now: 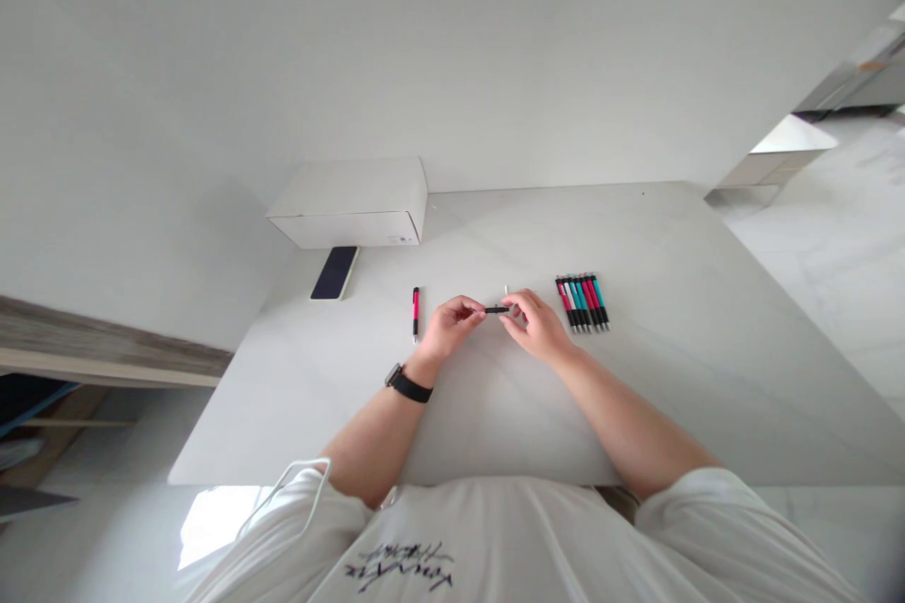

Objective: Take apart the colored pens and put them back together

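Observation:
In front of me, my left hand (pixel 452 325) pinches one end of a short black pen part (pixel 497 309) between thumb and fingertips. My right hand (pixel 537 326) has its thumb and fingers curled about the other end, which they partly hide. The part lies roughly level, just above the table. A thin white piece (pixel 507 289) shows just beyond the right fingertips; most of it is hidden. Left of my left hand, a red and black pen (pixel 416 313) lies on its own, pointing away from me.
Several pens (pixel 582 303) in red, teal and white with black grips lie side by side to the right. A dark-screened phone (pixel 335 273) rests at the left, before a white box (pixel 346 203) against the wall. Everything sits on a pale marbled table (pixel 707 330).

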The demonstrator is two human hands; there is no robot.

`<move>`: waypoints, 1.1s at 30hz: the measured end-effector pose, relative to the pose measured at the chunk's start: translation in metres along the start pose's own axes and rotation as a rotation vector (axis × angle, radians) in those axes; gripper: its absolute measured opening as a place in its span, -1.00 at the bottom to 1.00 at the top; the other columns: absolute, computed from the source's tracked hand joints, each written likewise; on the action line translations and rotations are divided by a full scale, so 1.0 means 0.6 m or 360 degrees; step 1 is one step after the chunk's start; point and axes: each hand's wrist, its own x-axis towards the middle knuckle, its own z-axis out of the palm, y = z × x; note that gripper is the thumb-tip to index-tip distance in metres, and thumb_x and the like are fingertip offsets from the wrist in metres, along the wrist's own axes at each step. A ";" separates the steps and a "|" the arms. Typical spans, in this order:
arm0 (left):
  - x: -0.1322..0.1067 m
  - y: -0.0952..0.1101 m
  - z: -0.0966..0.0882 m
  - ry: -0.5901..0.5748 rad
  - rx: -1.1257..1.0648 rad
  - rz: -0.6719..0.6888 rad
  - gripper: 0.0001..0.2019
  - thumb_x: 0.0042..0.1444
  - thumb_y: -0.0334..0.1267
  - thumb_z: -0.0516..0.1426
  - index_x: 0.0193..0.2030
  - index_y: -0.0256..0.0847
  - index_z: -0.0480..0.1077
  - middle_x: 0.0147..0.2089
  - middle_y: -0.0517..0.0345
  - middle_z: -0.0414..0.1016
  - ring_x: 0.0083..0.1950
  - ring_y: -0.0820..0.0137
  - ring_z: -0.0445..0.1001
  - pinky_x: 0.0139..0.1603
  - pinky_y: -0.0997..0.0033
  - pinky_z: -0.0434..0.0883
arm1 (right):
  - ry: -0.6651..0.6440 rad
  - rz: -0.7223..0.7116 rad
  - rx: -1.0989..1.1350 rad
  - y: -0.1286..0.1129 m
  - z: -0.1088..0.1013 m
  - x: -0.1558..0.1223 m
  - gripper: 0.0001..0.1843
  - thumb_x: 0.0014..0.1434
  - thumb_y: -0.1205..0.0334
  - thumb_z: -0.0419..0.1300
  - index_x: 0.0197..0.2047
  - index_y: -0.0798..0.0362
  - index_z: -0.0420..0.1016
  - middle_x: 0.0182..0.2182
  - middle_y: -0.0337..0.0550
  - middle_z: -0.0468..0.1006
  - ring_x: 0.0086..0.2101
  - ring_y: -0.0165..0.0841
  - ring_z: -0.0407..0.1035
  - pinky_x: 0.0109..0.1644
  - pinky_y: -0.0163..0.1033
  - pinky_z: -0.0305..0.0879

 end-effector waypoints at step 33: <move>-0.007 0.014 0.000 -0.0042 0.0717 0.0323 -0.83 0.26 -0.14 0.29 -0.10 -0.15 0.58 -0.21 0.09 0.60 -0.21 0.37 0.52 -0.16 0.36 0.45 | -0.0026 -0.0041 -0.0042 -0.006 -0.006 0.006 -0.88 0.37 0.23 0.20 -0.05 -0.10 0.52 -0.09 -0.07 0.52 -0.07 -0.18 0.46 0.04 -0.06 0.44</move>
